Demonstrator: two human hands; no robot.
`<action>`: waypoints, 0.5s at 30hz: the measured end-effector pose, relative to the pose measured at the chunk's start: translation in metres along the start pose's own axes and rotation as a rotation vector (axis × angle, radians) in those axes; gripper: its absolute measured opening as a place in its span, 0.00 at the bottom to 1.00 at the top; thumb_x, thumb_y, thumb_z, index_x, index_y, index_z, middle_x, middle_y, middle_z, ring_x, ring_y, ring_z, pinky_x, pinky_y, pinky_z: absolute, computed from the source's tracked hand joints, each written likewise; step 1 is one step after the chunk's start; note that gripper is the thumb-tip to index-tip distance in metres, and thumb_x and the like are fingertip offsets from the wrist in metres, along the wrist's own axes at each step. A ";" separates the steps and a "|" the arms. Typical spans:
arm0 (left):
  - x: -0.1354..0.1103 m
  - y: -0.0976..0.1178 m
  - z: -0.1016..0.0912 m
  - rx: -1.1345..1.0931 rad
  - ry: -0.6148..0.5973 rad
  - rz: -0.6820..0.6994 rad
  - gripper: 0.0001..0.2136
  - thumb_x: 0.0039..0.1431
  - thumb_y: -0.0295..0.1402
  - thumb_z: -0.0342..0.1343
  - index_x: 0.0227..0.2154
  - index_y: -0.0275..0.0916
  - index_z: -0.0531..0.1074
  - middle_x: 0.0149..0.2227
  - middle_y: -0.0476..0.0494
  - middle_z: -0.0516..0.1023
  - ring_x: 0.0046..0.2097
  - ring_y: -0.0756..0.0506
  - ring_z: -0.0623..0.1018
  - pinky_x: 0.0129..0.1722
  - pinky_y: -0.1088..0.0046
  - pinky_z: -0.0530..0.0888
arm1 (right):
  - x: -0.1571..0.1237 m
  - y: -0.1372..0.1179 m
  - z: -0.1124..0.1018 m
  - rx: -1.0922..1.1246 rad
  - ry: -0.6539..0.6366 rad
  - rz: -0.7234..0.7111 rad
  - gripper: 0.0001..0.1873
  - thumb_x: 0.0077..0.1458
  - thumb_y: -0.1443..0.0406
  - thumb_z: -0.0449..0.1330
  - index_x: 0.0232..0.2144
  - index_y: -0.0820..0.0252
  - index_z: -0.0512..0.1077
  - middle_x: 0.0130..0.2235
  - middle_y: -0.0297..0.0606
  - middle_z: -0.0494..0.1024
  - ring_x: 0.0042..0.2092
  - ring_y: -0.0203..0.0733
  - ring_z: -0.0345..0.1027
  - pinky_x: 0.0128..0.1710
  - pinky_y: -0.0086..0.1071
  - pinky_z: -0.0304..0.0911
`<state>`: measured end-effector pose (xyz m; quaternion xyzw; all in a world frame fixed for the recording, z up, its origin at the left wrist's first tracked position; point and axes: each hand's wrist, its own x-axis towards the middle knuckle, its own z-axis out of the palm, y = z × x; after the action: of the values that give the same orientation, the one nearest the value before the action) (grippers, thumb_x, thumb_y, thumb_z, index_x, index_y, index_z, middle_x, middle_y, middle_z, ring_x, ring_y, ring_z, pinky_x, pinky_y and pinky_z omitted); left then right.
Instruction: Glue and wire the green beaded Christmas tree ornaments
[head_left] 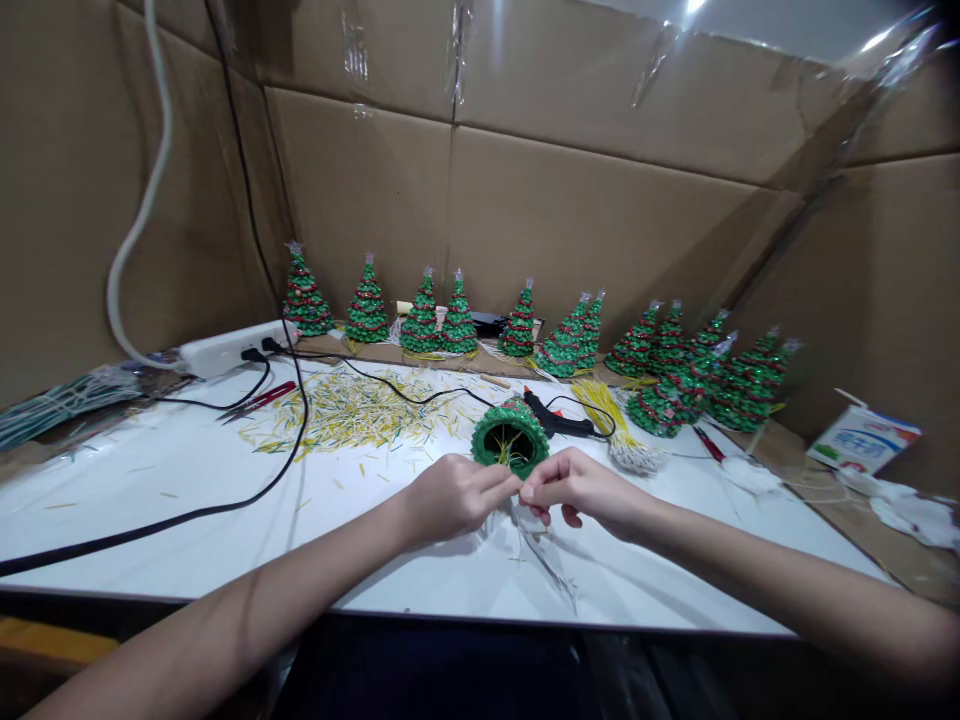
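My left hand (452,494) and my right hand (576,488) meet at the fingertips near the middle of the white table (187,480). Both pinch thin wires that run to a small green beaded tree (511,436). The tree lies on its side just beyond my fingers, its hollow base facing me. Loose thin strands trail on the table below my hands. A black glue gun (559,417) lies just behind the tree.
Several finished green beaded trees (420,318) stand in a row along the cardboard back wall. Yellow wire offcuts (352,408) litter the table. Red-handled scissors (259,400), a white power strip (225,350) with black cables, a yellow wire bundle (607,405) and a small carton (862,440) lie around.
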<state>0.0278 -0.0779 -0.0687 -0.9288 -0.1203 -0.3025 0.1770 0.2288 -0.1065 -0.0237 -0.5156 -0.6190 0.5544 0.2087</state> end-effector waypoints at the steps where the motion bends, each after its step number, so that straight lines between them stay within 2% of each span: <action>1: 0.001 -0.001 0.000 -0.060 -0.013 -0.042 0.11 0.61 0.23 0.44 0.37 0.34 0.72 0.30 0.45 0.76 0.24 0.51 0.73 0.21 0.78 0.67 | 0.000 -0.002 -0.001 -0.074 0.004 -0.024 0.09 0.45 0.62 0.60 0.23 0.65 0.73 0.21 0.34 0.71 0.21 0.31 0.59 0.17 0.25 0.47; 3: 0.002 -0.004 0.000 -0.181 -0.025 -0.123 0.11 0.60 0.24 0.45 0.36 0.36 0.73 0.30 0.45 0.77 0.26 0.51 0.74 0.22 0.78 0.67 | -0.002 -0.008 -0.003 -0.262 0.022 -0.111 0.11 0.48 0.61 0.59 0.25 0.65 0.74 0.21 0.35 0.73 0.22 0.32 0.60 0.19 0.26 0.51; 5: 0.003 -0.006 0.001 -0.289 -0.017 -0.190 0.10 0.60 0.25 0.46 0.35 0.36 0.73 0.30 0.44 0.77 0.28 0.50 0.75 0.24 0.78 0.68 | -0.007 -0.012 -0.004 -0.503 0.103 -0.249 0.10 0.48 0.61 0.59 0.27 0.64 0.74 0.25 0.36 0.75 0.25 0.34 0.64 0.23 0.27 0.55; 8: 0.004 -0.008 0.003 -0.417 0.012 -0.253 0.10 0.60 0.25 0.46 0.34 0.35 0.74 0.30 0.43 0.77 0.29 0.50 0.75 0.27 0.78 0.68 | -0.015 -0.014 -0.004 -0.963 0.287 -0.533 0.17 0.46 0.61 0.62 0.39 0.63 0.73 0.35 0.39 0.76 0.31 0.38 0.67 0.28 0.29 0.56; 10: 0.005 -0.009 0.004 -0.463 0.028 -0.271 0.10 0.61 0.25 0.47 0.31 0.35 0.74 0.27 0.44 0.76 0.28 0.50 0.74 0.27 0.78 0.67 | -0.018 -0.011 -0.004 -1.276 0.349 -0.720 0.17 0.50 0.62 0.60 0.43 0.63 0.70 0.37 0.41 0.75 0.32 0.39 0.67 0.26 0.29 0.53; 13: 0.008 -0.008 0.003 -0.489 0.031 -0.276 0.12 0.61 0.26 0.47 0.25 0.35 0.73 0.23 0.46 0.72 0.25 0.51 0.70 0.25 0.78 0.64 | -0.016 -0.007 -0.002 -1.624 0.379 -0.925 0.07 0.58 0.68 0.53 0.38 0.63 0.70 0.33 0.39 0.73 0.30 0.37 0.64 0.23 0.31 0.46; 15: 0.008 -0.008 0.002 -0.496 0.028 -0.282 0.13 0.61 0.26 0.47 0.23 0.34 0.72 0.22 0.47 0.70 0.25 0.51 0.68 0.25 0.78 0.63 | -0.013 -0.006 -0.003 -1.745 0.399 -1.046 0.09 0.60 0.72 0.50 0.35 0.63 0.71 0.30 0.38 0.73 0.27 0.35 0.62 0.22 0.32 0.45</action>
<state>0.0325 -0.0690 -0.0628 -0.9137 -0.1681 -0.3569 -0.0976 0.2335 -0.1156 -0.0133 -0.2369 -0.9061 -0.3421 0.0763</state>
